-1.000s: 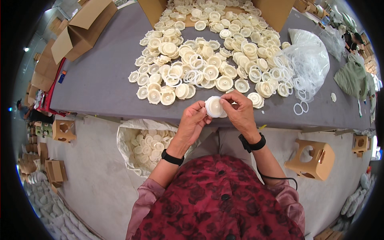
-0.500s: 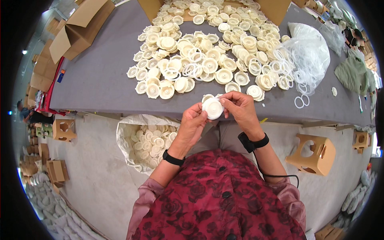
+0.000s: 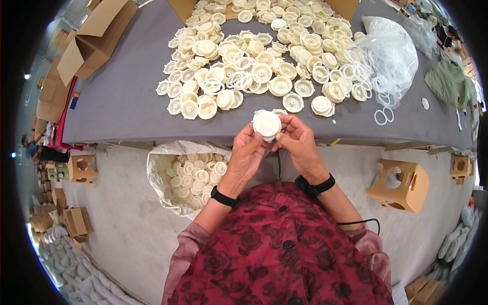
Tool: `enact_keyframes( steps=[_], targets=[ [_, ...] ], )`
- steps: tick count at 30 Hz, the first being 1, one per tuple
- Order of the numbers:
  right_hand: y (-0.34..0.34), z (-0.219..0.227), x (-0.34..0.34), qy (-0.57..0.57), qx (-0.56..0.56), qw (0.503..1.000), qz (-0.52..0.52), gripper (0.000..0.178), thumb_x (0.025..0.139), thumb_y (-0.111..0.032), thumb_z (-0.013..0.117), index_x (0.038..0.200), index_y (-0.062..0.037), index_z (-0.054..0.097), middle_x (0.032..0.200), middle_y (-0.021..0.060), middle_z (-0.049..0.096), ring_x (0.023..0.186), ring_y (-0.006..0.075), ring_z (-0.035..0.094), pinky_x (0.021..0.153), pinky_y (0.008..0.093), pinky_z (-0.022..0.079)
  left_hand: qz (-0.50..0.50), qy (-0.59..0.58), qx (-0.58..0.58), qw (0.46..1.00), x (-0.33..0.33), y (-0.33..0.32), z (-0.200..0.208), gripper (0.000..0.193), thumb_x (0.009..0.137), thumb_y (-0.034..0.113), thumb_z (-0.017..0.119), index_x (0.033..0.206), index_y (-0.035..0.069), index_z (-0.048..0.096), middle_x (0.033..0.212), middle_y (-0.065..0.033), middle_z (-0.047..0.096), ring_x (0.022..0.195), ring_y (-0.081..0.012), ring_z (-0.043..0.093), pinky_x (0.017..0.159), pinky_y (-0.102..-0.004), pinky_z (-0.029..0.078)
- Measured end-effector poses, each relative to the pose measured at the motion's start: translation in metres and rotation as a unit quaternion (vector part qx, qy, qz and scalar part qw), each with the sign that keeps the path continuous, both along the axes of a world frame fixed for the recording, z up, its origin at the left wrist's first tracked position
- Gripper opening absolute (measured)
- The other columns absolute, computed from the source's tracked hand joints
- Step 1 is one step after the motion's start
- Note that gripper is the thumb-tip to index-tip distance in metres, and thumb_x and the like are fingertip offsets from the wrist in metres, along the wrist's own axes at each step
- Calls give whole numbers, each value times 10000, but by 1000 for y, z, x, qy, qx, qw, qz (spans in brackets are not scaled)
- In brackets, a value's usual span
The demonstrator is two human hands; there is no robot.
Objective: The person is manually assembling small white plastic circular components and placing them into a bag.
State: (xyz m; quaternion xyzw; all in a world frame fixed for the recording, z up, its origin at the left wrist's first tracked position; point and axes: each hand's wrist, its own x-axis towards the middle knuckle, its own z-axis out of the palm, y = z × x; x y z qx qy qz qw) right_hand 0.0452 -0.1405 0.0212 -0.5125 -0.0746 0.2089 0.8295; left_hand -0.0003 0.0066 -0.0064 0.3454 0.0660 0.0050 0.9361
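Between both hands, in front of the table's near edge, I hold a round cream plastic lid [image 3: 267, 123] with its flat disc face up. My left hand [image 3: 246, 155] grips its left side, thumb on the lower rim. My right hand [image 3: 301, 145] pinches the right and lower rim with thumb and fingers. Just beyond my hands lies a heap of similar cream lids [image 3: 280, 85], some with clear sealing rings [image 3: 239, 80] on top. Whether a ring sits on the held lid cannot be made out.
A clear plastic bag [image 3: 394, 46] of rings lies at the table's right, with loose rings [image 3: 384, 116] beside it. Below the table edge at left stands a white woven sack [image 3: 157, 175] of lids. Cardboard box [image 3: 96, 40] at far left; tan plastic stool [image 3: 401, 185] at right.
My right hand has moved from the lid's upper right edge down to its lower right rim. The held lid now shows its flat face more squarely. The view has shifted slightly.
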Motion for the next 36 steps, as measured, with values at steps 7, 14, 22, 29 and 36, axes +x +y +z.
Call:
enact_keyframes(
  steps=[7,14,22,29,36],
  targets=[
    [-10,-17,-4,-17,5,1000,-12,221,898,-24,645,1109,39,628,939,46,674,792,89,625,679,236,525,-29,-20,10,999,-9,6,-2,367,939,211,671,1226,23,540,1156,-74,643,1003,-165,625,899,-320,502],
    [-20,5,-12,-42,-40,998,-8,185,901,-3,622,1077,45,654,955,57,677,791,92,644,709,235,552,-40,-39,62,997,-29,17,-9,295,958,210,641,1172,11,600,1108,-48,667,1005,-116,612,914,-288,464],
    [-46,4,-26,-184,-111,972,95,207,814,-4,641,1010,15,706,900,59,683,758,90,624,688,243,507,-130,-71,162,976,-38,24,18,288,942,288,648,971,2,654,873,-48,586,825,-146,506,776,-281,399],
    [-48,7,-42,-233,-129,961,70,252,789,-4,657,1038,-2,692,851,68,661,740,142,620,682,274,497,-219,-85,216,948,-40,28,27,341,933,335,653,949,-6,650,846,-37,570,809,-141,494,741,-285,394],
    [-53,11,-42,-303,-214,922,113,248,794,-3,651,1041,-2,670,835,46,655,713,116,599,645,259,485,-288,-83,320,899,-43,25,32,259,924,250,671,991,0,655,887,-41,608,841,-122,558,748,-271,431]
  ],
)
